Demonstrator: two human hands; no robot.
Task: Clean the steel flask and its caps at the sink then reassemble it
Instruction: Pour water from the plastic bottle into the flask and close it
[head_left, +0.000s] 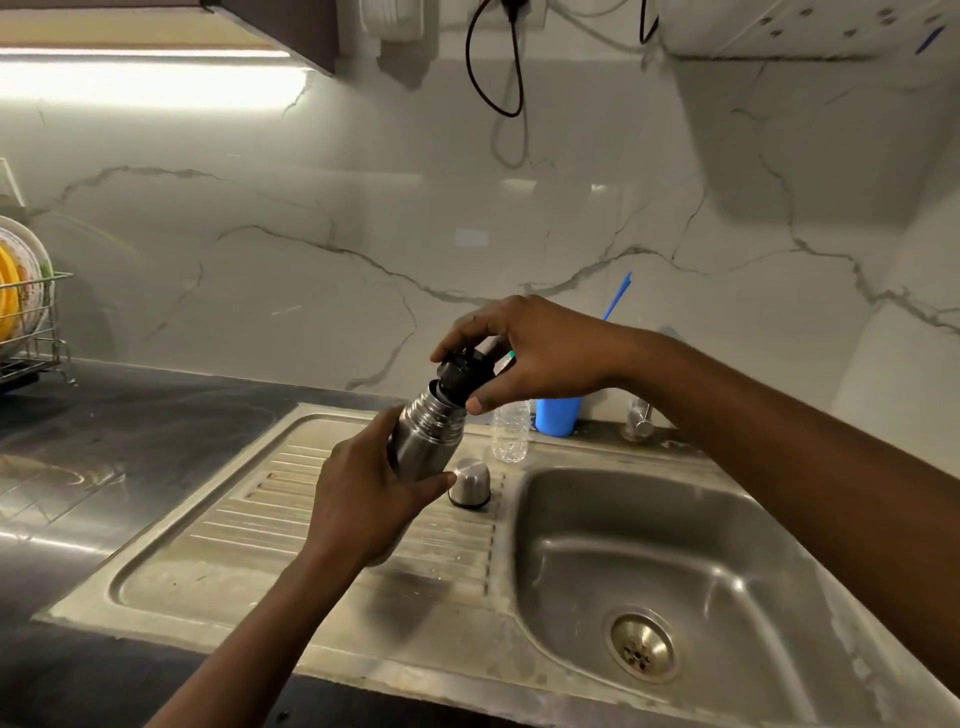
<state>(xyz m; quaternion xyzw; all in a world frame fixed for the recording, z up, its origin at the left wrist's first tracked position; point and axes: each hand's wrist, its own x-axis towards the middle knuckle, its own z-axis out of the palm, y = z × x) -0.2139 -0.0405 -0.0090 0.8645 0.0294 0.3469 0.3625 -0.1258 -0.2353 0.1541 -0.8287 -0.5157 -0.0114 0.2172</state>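
flask (423, 434) base behind left hand (374, 491), dish rack (39, 338) cropped

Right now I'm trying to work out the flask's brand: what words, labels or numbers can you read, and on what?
No text can be read anywhere.
steel flask: no lettering shows.
black inner cap: none shows.
steel outer cap: none shows.
clear bottle: no label shows.
white unit at top right: marks too blurred to read.

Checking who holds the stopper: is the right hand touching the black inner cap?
Touching. Head view: the right hand pinches the black inner cap between fingers and thumb, at the steel flask mouth.
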